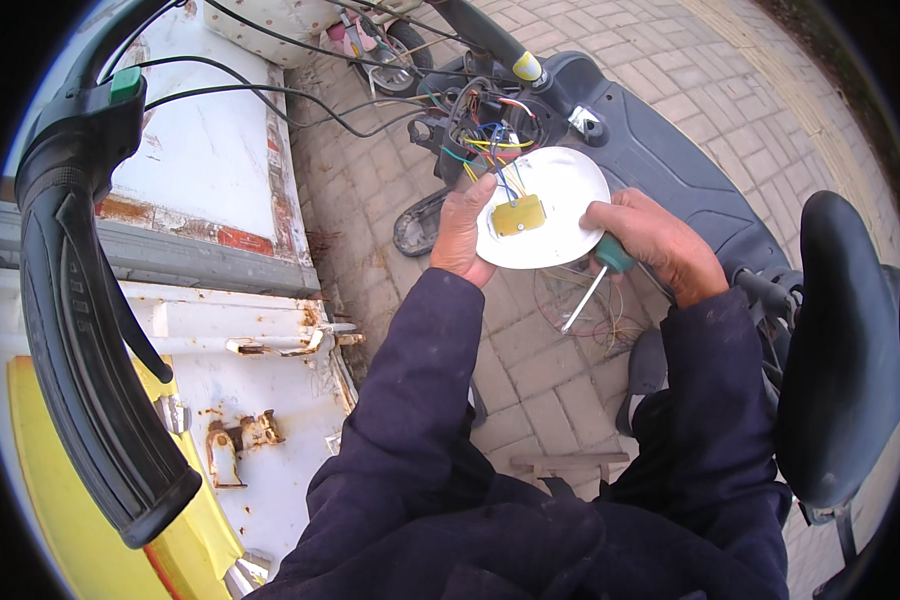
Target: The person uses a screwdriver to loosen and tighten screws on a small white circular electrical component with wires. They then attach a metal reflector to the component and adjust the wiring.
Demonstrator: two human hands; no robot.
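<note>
A round white disc carries a small yellow-brown board with thin wires running up to a wiring bundle on the scooter. My left hand grips the disc's left side, fingers partly hidden beneath it. My right hand pinches the disc's right edge with the thumb and also holds a screwdriver, green-handled, its silver shaft pointing down-left beneath the disc.
A dark scooter body spans the upper right, its black seat at right. A handlebar grip curves down the left over rusty white metal panels. Loose wires lie on brick paving. A small wheel stands behind.
</note>
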